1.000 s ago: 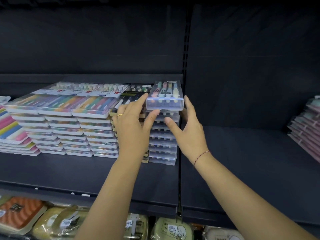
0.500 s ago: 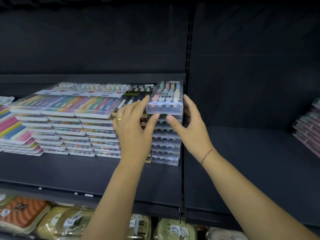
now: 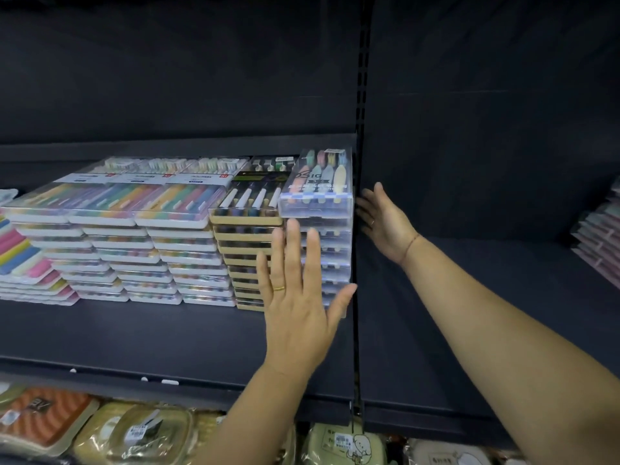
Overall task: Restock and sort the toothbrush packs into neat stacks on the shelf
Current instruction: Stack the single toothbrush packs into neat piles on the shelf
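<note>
A tall stack of clear toothbrush packs [image 3: 330, 253] stands on the dark shelf [image 3: 134, 333] beside the upright post. Its top pack [image 3: 318, 187] shows pastel brushes. My left hand [image 3: 298, 297] lies flat with straight fingers against the front of this stack and the neighbouring gold-edged stack [image 3: 246, 243]. My right hand [image 3: 385, 219] is open, its fingers straight along the stack's right side by the post. Neither hand holds a pack.
Rows of colourful toothbrush packs [image 3: 141, 229] fill the shelf to the left. More pink packs [image 3: 600, 243] sit at the far right. The black upright post [image 3: 360, 162] divides the two bays. Packaged goods [image 3: 134, 431] lie on the shelf below.
Both hands have let go of the top pack, which now rests on the stack. My left hand dropped to the stack's front; my right hand moved to its right side.
</note>
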### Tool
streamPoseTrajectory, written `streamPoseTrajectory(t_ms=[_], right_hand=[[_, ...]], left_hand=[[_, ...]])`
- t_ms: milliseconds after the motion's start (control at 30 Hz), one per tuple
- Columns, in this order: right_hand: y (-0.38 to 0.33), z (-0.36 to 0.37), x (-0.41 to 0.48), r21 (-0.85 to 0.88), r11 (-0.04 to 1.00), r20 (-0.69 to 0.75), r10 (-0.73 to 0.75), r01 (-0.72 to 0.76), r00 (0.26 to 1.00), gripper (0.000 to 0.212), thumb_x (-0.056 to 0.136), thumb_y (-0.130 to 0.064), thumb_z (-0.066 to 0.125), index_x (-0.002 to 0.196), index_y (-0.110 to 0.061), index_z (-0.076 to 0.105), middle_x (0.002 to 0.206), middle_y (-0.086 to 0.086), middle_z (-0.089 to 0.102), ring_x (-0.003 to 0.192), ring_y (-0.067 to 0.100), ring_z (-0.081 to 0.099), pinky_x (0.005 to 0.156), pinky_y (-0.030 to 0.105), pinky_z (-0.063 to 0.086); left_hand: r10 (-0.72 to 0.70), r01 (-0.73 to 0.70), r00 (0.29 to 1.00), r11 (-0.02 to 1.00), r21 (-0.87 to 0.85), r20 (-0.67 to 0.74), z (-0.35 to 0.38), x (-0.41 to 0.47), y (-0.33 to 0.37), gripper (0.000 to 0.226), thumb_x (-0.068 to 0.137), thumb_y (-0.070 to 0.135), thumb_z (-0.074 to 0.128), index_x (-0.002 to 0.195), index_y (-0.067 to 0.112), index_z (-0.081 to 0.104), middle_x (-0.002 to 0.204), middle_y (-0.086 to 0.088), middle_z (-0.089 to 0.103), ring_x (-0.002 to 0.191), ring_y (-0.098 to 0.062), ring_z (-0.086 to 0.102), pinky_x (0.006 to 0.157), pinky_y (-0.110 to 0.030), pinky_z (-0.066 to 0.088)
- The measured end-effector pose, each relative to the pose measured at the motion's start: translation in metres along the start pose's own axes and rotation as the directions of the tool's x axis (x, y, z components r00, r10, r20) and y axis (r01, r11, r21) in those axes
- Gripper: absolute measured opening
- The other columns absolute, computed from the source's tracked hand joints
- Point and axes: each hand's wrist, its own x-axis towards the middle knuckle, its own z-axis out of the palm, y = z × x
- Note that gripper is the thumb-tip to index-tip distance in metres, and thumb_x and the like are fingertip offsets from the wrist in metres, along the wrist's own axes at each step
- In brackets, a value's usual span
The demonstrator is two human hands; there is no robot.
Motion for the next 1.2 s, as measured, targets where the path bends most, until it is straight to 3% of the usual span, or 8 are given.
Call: streamPoseTrajectory(t_ms=[200,300,500,833,1033,1167,1200], right_hand=[[-0.019,0.003,0.029,0.012,0.994,-0.048,-0.111,0.112,0.993,0.050,0.103,-0.046,0.034,0.137,-0.013,0.051,0.129,0.003,0.059,0.124,0.018,0.053,0.115,0.042,0.034],[-0.027,0.006,0.033,0.014,0.990,-0.035,-0.140,0.141,0.990,0.051,0.103,-0.046,0.035,0.132,-0.010,0.056,0.130,0.003,0.061,0.122,0.016,0.055,0.112,0.040,0.037],[-0.030,0.011,0.036,0.007,0.994,0.027,-0.105,0.105,0.994,0.062,0.101,-0.058,0.027,0.138,-0.013,0.051,0.135,0.000,0.056,0.125,0.013,0.049,0.115,0.036,0.029],[-0.029,0.013,0.033,0.010,0.987,0.067,-0.159,0.158,0.985,0.051,0.102,-0.055,0.028,0.121,-0.021,0.062,0.133,0.006,0.060,0.122,0.017,0.055,0.105,0.032,0.041],[-0.025,0.012,0.033,0.000,0.985,0.073,-0.173,0.174,0.982,0.055,0.102,-0.055,0.026,0.125,-0.019,0.060,0.132,0.006,0.061,0.121,0.015,0.056,0.102,0.028,0.043],[-0.011,0.006,0.033,-0.110,0.988,0.050,-0.105,0.110,0.993,0.059,0.101,-0.059,0.024,0.126,-0.018,0.060,0.124,-0.003,0.064,0.113,0.007,0.057,0.093,0.023,0.044],[-0.006,0.005,0.035,-0.129,0.987,0.053,-0.086,0.092,0.995,0.061,0.100,-0.061,0.024,0.126,-0.019,0.060,0.124,-0.003,0.064,0.116,0.008,0.057,0.098,0.026,0.043]], left_hand=[[0.048,-0.045,0.996,0.998,0.054,-0.070,0.008,0.024,-0.008,0.078,0.101,0.061,0.025,0.155,0.019,-0.012,0.161,-0.002,-0.022,0.150,-0.024,-0.013,0.121,-0.049,-0.003],[0.070,-0.067,0.996,0.996,0.054,-0.062,0.016,0.024,-0.001,0.076,0.101,0.061,0.024,0.156,0.019,-0.009,0.161,-0.002,-0.022,0.150,-0.024,-0.013,0.121,-0.047,-0.004],[0.083,-0.080,0.994,0.995,0.054,-0.066,0.022,0.024,0.000,0.075,0.101,0.060,0.025,0.156,0.020,-0.007,0.162,-0.002,-0.022,0.150,-0.023,-0.014,0.122,-0.046,-0.005],[0.101,-0.096,0.993,0.991,0.090,-0.054,0.028,0.018,-0.006,0.079,0.101,0.061,0.023,0.155,0.014,-0.010,0.161,-0.005,-0.023,0.149,-0.026,-0.016,0.122,-0.047,-0.006],[0.109,-0.103,0.992,0.989,0.104,-0.059,0.033,0.016,-0.009,0.081,0.101,0.061,0.024,0.155,0.012,-0.011,0.161,-0.005,-0.024,0.149,-0.025,-0.016,0.122,-0.045,-0.006],[0.110,-0.107,0.994,0.987,0.119,-0.018,0.036,0.005,-0.010,0.081,0.101,0.061,0.024,0.155,0.010,-0.007,0.162,-0.009,-0.020,0.150,-0.027,-0.012,0.122,-0.046,-0.004],[0.117,-0.115,0.993,0.986,0.121,-0.008,0.037,0.002,-0.011,0.081,0.101,0.061,0.024,0.156,0.010,-0.006,0.162,-0.009,-0.020,0.150,-0.028,-0.012,0.122,-0.047,-0.004]])
